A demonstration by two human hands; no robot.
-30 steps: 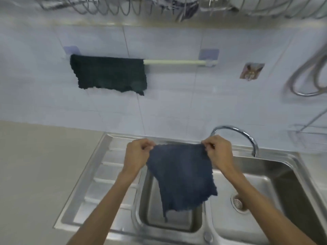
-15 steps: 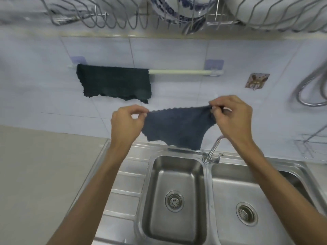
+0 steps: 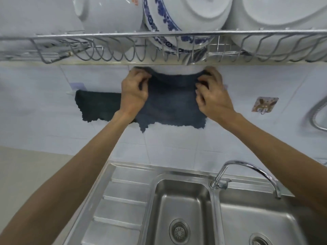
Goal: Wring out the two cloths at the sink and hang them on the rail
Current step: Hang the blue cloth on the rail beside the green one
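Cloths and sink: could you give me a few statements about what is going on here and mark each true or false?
1. Both hands grip the blue cloth. True: the left hand and the right hand each hold an upper corner.
2. The dark green cloth lies in the sink. False: it hangs on the wall to the left of the blue one.
3. Water is running from the tap. False: no stream shows.
4. Bowls sit in the wire rack above the hands. True.
5. The sink has one basin. False: it has two, each with a drain.
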